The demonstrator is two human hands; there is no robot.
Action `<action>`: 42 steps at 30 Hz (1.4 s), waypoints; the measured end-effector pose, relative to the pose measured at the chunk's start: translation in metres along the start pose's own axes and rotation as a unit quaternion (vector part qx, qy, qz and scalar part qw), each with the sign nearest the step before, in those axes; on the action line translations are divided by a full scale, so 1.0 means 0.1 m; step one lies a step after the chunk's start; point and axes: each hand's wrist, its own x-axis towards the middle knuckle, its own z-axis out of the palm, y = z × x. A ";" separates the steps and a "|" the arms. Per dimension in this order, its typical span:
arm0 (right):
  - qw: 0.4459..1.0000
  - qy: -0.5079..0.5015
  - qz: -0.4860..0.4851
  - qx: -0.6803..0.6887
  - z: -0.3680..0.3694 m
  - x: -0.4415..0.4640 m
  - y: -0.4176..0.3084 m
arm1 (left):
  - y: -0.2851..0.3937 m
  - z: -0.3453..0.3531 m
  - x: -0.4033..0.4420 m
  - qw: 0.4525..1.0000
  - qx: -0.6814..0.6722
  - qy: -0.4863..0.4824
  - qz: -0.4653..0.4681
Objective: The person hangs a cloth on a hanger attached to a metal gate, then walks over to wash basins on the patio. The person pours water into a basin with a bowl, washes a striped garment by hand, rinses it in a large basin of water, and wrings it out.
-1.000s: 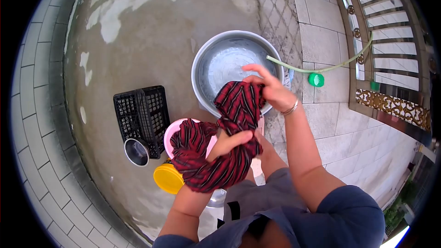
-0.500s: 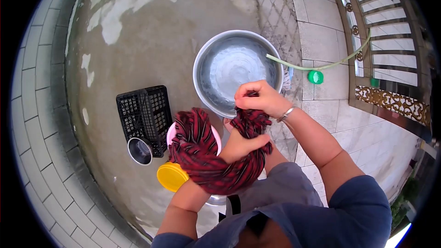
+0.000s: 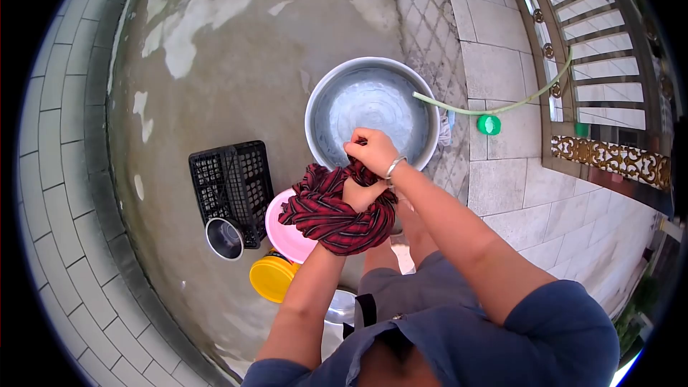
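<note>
A red and black striped cloth point(image 3: 333, 222) hangs bunched over my left wrist and forearm. My left hand point(image 3: 362, 195) is closed round a twisted part of it, thumb towards the right. Just above, my right hand point(image 3: 373, 150), with a silver bracelet at the wrist, pinches the upper end of the cloth. Both hands are over the near rim of a large metal basin point(image 3: 310, 125) with water in it. Under the cloth's left side stands a pink basin point(image 3: 287, 236), partly covered.
A pale green hose point(image 3: 494, 110) runs from the railing point(image 3: 609, 68) to the basin. Left of me are a black plastic crate point(image 3: 240, 190), a small metal bowl point(image 3: 225, 238) and a yellow container point(image 3: 272, 278). A green cup-like item point(image 3: 489, 125) sits on the tiles. The concrete is wet.
Both hands and the cloth have moved up towards the large basin, away from my body. The cloth is bunched more tightly, and more of the pink basin shows.
</note>
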 end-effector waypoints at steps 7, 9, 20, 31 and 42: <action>0.914 -0.358 -0.051 0.183 -0.59 -0.09 -0.26 | 0.99 0.20 -0.34 0.986 0.082 -0.149 0.006; 0.849 -0.474 -0.077 0.220 -0.64 -0.17 -0.39 | 1.17 0.30 -0.44 0.979 0.030 -0.201 -0.027; 0.974 -0.065 -0.152 -0.157 -0.27 -0.60 -0.32 | 0.45 0.42 -0.42 0.990 0.113 -0.086 -0.016; 0.931 -0.058 0.001 -0.361 -0.02 -0.50 -0.22 | 0.09 0.28 -0.28 0.984 0.143 -0.110 -0.005; 0.934 -0.038 0.046 -0.352 0.04 -0.36 -0.17 | 0.02 0.22 -0.17 0.994 0.095 -0.049 -0.001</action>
